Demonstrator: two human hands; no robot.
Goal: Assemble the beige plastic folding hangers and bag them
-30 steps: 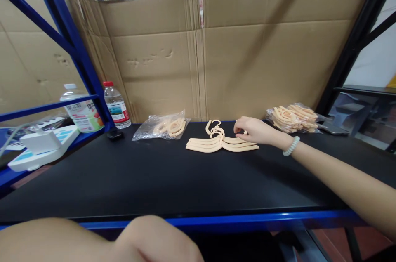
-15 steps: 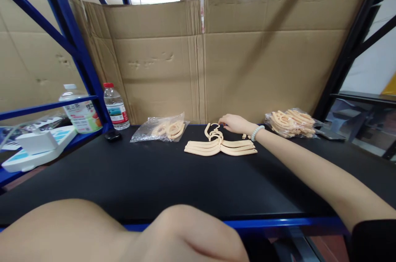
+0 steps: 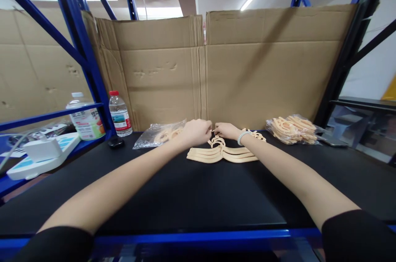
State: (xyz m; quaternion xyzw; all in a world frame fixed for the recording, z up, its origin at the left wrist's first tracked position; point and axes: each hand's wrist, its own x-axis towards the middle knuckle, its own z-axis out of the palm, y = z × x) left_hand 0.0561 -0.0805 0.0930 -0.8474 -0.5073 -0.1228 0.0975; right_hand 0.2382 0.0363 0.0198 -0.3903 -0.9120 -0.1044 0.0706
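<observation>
Several cream-coloured clothes hangers lie stacked on the black tabletop, their hooks pointing to the back. Just behind them, my left hand is closed, fingertips turned toward the right. Facing it across a narrow gap, my right hand, with a beaded bracelet at the wrist, has its fingers pinched near the hanger hooks. Whatever sits in the fingers of either hand is too small and covered to make out. More loose cream pieces show beyond the right wrist.
A clear bag of cream curved parts lies left of the hands, and a fuller bag lies right. Farther left stand a water bottle and a small black object. Cardboard walls off the back; a blue frame post rises at left.
My left hand has come forward from the near edge to beside the right hand. My right hand's fingers have curled in near the hooks. The camera view has tilted up slightly.
</observation>
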